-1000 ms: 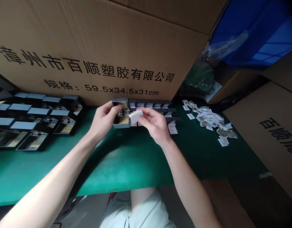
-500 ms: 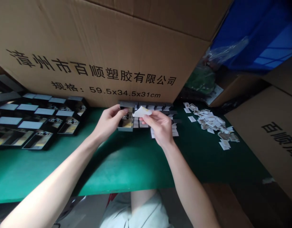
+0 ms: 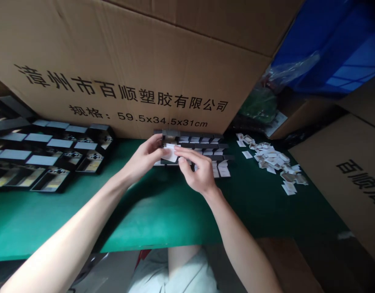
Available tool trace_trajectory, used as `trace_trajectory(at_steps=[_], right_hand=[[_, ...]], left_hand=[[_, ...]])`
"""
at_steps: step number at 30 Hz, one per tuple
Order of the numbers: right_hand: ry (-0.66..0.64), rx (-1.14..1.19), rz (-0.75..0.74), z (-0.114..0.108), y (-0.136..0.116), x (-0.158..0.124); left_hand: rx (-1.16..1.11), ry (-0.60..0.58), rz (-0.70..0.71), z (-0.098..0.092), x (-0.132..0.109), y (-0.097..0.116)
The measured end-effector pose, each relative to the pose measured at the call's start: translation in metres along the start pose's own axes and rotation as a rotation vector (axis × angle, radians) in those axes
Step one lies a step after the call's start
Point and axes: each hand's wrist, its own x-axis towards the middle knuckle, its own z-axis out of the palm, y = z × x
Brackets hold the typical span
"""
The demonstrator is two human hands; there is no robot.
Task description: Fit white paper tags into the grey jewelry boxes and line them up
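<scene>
A small white paper card (image 3: 170, 156) is over an open dark box (image 3: 171, 136) at the near end of a group of similar boxes. My left hand (image 3: 144, 158) presses its thumb on the card's left part, and its fingers curl behind at the box's left side, partly hidden. My right hand (image 3: 199, 169) has its fingers stretched toward the card, with the fingertips touching its right edge. Its thumb is apart, just below the fingers. To the right, several dark boxes (image 3: 216, 148) stand in rows with white cards in them.
A loose pile of small white cards (image 3: 271, 156) lies on the green tabletop (image 3: 163, 219) at right. Several open dark boxes (image 3: 51, 181) stand at left. A large cardboard carton (image 3: 129, 53) rises behind; another carton (image 3: 343, 162) stands at far right, below a blue bin (image 3: 334, 44).
The card has moved down and left from my right hand's pinch onto the box, under my left thumb. My right fingers have straightened out. The view has shifted slightly.
</scene>
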Motion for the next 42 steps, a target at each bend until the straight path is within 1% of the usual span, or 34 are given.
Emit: trace_trajectory(at_steps=[3,6,11,16,18,21,23,31,35,42], right_hand=[[0.056,-0.049,-0.019,0.002,-0.001,0.001],[0.104,-0.03,0.005,0.005,-0.002,0.001],[0.18,0.135,0.136,0.011,0.003,-0.003],[0.251,0.267,0.246,0.014,0.006,-0.002],[0.248,0.332,0.309,0.013,0.006,-0.001],[0.202,0.424,0.417,0.009,0.006,0.002],[0.179,0.455,0.463,0.007,0.007,0.003],[0.13,0.479,0.548,0.004,0.007,0.005],[0.094,0.515,0.582,0.002,0.007,0.005],[0.148,0.536,0.602,0.0,0.009,0.007]], left_hand=[[-0.144,-0.095,-0.051,0.003,-0.002,0.003],[-0.171,-0.106,-0.051,0.005,-0.002,0.004],[-0.197,-0.13,-0.019,0.005,-0.002,0.001],[-0.21,-0.112,-0.036,0.004,-0.002,-0.002],[-0.214,-0.107,-0.04,0.004,-0.002,-0.002],[-0.207,-0.092,-0.033,0.004,-0.002,-0.001],[-0.2,-0.075,-0.015,0.004,-0.001,-0.001],[-0.18,0.011,0.071,0.003,-0.001,0.003],[-0.194,0.047,0.069,0.003,-0.002,0.007],[-0.174,0.077,0.048,0.004,-0.002,0.007]])
